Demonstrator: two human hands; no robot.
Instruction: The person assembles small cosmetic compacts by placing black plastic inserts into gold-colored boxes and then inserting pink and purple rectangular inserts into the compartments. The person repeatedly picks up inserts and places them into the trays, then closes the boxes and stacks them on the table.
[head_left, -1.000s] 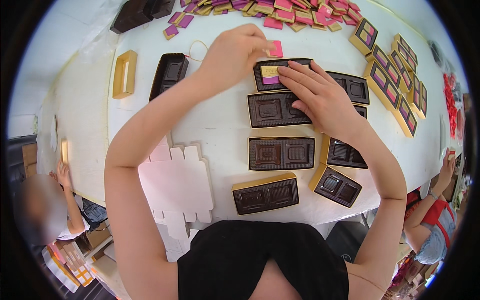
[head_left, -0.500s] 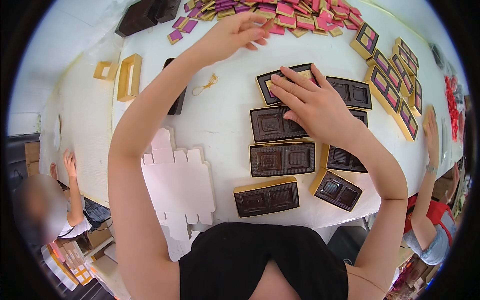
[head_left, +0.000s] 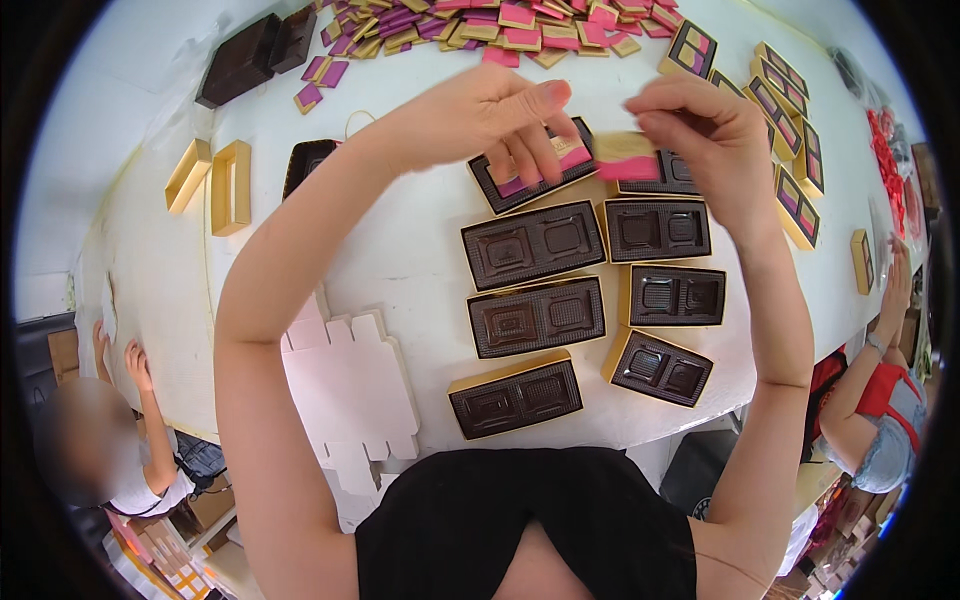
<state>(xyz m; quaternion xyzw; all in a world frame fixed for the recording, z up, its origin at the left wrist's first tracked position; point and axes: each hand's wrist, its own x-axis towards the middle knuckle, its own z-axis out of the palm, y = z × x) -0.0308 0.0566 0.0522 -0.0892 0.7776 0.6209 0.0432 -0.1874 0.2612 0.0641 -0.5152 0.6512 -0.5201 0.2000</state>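
My left hand [head_left: 510,125] is over a black two-cavity tray in a gold-edged box [head_left: 492,192], its fingers bent down and apart. A purple piece [head_left: 516,186] and a pink-and-gold piece [head_left: 572,155], both small, flat and wrapped, show under these fingers; whether they touch them is unclear. My right hand [head_left: 705,135] is pinched at the right. Just below its fingertips is another pink-and-gold wrapped piece [head_left: 626,158], blurred by motion, apparently in its grip. Behind that piece is a second box [head_left: 672,178], partly hidden.
Several boxes with bare dark trays [head_left: 535,317] stand nearer me. Wrapped pieces [head_left: 520,38] are heaped at the back, and filled boxes [head_left: 797,218] stand at right. Flat white carton blanks [head_left: 350,385] lie at left, gold frames [head_left: 230,188] farther left. Other people are at both sides.
My left hand has come from near the heap down to the top-left box. My right hand has lifted off that box and moved right. The view has shifted slightly.
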